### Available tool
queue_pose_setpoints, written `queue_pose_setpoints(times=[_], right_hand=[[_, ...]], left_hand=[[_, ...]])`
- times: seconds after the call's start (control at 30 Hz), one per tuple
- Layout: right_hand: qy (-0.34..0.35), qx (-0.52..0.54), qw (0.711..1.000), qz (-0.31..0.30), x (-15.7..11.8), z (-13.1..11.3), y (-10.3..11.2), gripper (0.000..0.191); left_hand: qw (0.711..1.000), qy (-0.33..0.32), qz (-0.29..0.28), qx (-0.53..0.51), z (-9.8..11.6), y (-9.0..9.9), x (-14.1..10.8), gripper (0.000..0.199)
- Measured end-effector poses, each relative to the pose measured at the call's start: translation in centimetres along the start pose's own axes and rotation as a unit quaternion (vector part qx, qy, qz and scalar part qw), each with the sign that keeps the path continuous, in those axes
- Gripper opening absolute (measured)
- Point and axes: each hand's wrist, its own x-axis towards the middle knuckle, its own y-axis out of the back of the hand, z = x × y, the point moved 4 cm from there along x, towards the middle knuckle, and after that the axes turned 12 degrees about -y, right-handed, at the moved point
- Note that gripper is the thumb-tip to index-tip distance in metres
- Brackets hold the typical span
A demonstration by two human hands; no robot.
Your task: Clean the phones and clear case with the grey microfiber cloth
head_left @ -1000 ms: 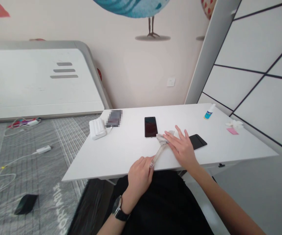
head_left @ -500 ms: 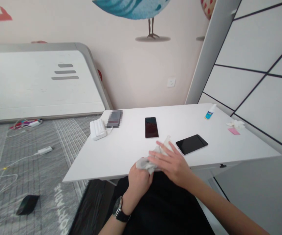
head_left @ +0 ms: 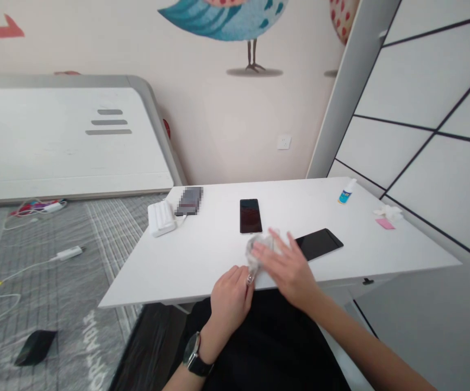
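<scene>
My left hand [head_left: 231,296], with a dark-strapped watch [head_left: 194,355] on its wrist, is closed over the table's front edge. From its fingertips a small shiny piece [head_left: 251,278] sticks out; the rest of it is hidden, so its kind does not show. A crumpled whitish wipe [head_left: 254,252] lies against this piece, under the fingers of my right hand [head_left: 287,269]. Those fingers are blurred and press on the wipe. Just beyond my hands a dark phone [head_left: 250,216] lies flat. A black tablet [head_left: 320,244] is partly covered by my right hand.
On the white table [head_left: 202,260] stand a small spray bottle [head_left: 346,191], a crumpled tissue [head_left: 389,212] and a pink packet [head_left: 385,224] at the right. A white power adapter [head_left: 162,218] and a pixelated dark item [head_left: 189,201] are at the left. Cables and a black object [head_left: 36,347] lie on the floor mat.
The wipe has come off the top of my left hand and moved up and away with my right fingers. The shiny piece now shows at my left fingertips. The view has shifted slightly.
</scene>
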Motion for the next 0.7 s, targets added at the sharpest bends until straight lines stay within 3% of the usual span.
queue_pose_setpoints(times=[0.07,0.1,0.2,0.23,0.37,0.43,0.53,0.7], right_hand=[[0.059,0.024,0.997,-0.048,-0.2,-0.7,-0.2,0.04],[0.045,0.018,0.998,-0.045,-0.1,-0.5,-0.2,0.04],[-0.059,-0.017,0.996,0.059,0.3,1.1,0.5,0.039],[-0.069,-0.019,0.995,0.066,0.2,1.2,0.5,0.039],[0.054,0.058,0.996,-0.036,-0.7,-1.2,-0.4,0.039],[0.064,0.08,0.994,-0.029,-0.9,-1.5,-0.4,0.038],[-0.024,0.11,0.993,0.037,-0.3,0.1,-0.2,0.037],[-0.162,0.225,0.957,0.085,0.6,1.0,-0.6,0.028]], left_hand=[[0.999,-0.011,0.034,0.021,0.0,0.2,0.0,0.025],[0.999,-0.01,0.035,0.02,0.0,0.2,0.0,0.024],[1.0,0.008,-0.019,-0.017,-0.2,-0.2,0.0,0.017],[0.999,0.009,-0.025,-0.026,-0.3,-0.3,0.0,0.017],[0.999,-0.003,0.043,-0.001,-0.1,-0.2,-0.5,0.022],[0.999,0.0,0.054,-0.005,-0.1,0.1,-0.5,0.023],[0.989,0.067,0.068,-0.115,-0.6,1.2,0.5,0.017],[0.923,0.154,0.221,-0.273,-1.8,3.6,3.1,0.011]])
